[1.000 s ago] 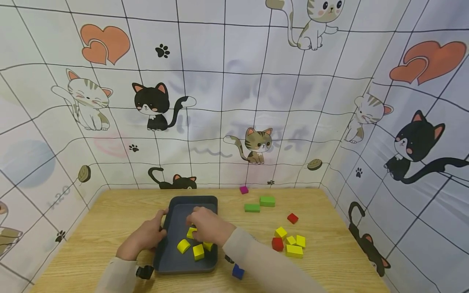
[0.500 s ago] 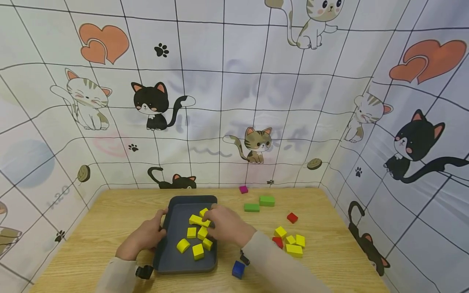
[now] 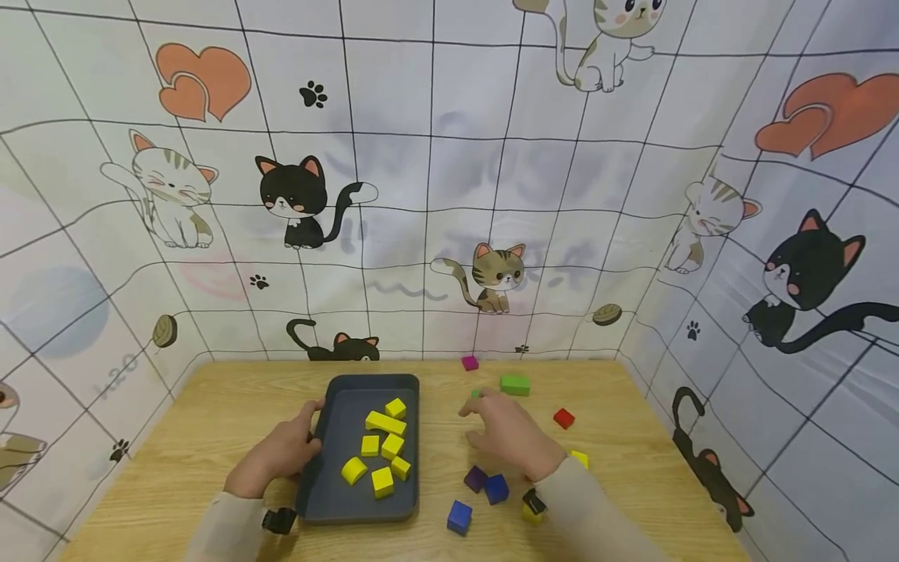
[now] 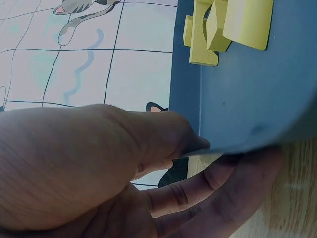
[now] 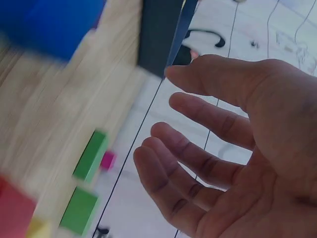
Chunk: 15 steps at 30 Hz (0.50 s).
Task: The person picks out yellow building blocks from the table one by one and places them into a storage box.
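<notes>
My left hand (image 3: 274, 457) grips the left rim of a dark grey tray (image 3: 337, 421). In the left wrist view the thumb (image 4: 173, 131) lies over the rim, with the fingers (image 4: 218, 206) curled beneath it. Several yellow blocks lie in the tray, among them a long block (image 3: 385, 423) and a curved one (image 3: 354, 470). Right of the tray, my right hand (image 3: 516, 433) hovers above the table with nothing in it. Its fingers are loosely bent and apart in the right wrist view. It partly hides a green block (image 3: 475, 394).
Another green block (image 3: 515, 385) and a magenta block (image 3: 470, 363) lie at the back. A red block (image 3: 564, 418) sits farther right. Blue blocks (image 3: 460, 517) and a purple block (image 3: 475, 478) are near the front. The right arm partly covers yellow blocks (image 3: 579, 459). A cat-patterned curtain (image 3: 393, 234) surrounds the table.
My right hand has left the yellow blocks in the tray and moved right over the table. The purple block and a second blue block have come into view. The left hand stays on the tray.
</notes>
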Available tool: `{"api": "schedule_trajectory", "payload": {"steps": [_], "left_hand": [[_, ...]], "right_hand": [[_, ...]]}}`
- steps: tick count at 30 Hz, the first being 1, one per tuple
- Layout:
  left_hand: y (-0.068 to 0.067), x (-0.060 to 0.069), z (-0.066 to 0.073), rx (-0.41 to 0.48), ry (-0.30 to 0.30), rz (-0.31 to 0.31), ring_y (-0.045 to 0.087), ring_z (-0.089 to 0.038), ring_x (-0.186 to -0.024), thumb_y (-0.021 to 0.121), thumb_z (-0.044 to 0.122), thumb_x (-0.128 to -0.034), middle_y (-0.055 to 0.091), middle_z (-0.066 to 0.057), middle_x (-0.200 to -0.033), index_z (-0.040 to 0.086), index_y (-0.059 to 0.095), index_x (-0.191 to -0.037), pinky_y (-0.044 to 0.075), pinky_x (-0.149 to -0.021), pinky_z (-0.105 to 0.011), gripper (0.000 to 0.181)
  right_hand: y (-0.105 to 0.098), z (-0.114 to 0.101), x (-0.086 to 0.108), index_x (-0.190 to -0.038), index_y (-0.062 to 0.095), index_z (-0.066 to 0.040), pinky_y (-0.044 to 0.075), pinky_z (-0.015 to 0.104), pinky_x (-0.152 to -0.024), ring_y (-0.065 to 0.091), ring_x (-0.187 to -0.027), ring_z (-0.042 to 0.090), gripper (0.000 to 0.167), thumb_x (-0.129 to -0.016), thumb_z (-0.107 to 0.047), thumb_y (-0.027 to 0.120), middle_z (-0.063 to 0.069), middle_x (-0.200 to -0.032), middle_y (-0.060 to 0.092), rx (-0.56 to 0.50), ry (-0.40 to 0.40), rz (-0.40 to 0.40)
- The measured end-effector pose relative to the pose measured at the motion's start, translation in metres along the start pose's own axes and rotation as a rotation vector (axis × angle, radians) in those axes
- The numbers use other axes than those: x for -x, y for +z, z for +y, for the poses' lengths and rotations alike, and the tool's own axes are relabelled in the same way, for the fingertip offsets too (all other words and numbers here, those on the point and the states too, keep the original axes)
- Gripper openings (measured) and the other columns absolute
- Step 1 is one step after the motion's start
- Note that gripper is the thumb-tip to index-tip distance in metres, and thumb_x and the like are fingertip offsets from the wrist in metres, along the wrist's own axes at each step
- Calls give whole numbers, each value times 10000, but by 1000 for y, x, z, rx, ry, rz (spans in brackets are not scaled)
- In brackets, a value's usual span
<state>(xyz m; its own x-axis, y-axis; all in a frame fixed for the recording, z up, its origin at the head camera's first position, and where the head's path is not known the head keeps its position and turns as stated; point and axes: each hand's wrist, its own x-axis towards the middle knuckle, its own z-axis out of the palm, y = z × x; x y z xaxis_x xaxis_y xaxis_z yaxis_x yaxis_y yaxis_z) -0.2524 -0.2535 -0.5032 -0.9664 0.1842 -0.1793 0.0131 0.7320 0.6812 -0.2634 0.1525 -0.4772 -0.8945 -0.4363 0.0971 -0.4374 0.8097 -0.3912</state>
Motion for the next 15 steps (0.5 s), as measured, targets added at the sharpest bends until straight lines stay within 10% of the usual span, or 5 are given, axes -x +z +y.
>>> {"api": "schedule_trajectory", "payload": {"steps": [6,15], "left_hand": [[2,-1,0,4,14,1,740,-272,-753,638,-18,-1082,772,-221,-1094,-35,288,-1756,679,-598,-451,760],[0,1,-1,5,29,2,730,-276,-718,638,-24,-1071,768,-228,-1080,-52,299,-1739,673,-583,-450,749]], "right_hand": [[-13,34,21,-1236,867,-53,673,550,-1043,741,-1120,295,286,-965,-112,935,142,-1240,818,28,122,11],[-23,64,43,-1173,880,-55,693,508,-990,735,-1072,260,262,-926,-80,964,122,-1181,803,55,227,1]]}}
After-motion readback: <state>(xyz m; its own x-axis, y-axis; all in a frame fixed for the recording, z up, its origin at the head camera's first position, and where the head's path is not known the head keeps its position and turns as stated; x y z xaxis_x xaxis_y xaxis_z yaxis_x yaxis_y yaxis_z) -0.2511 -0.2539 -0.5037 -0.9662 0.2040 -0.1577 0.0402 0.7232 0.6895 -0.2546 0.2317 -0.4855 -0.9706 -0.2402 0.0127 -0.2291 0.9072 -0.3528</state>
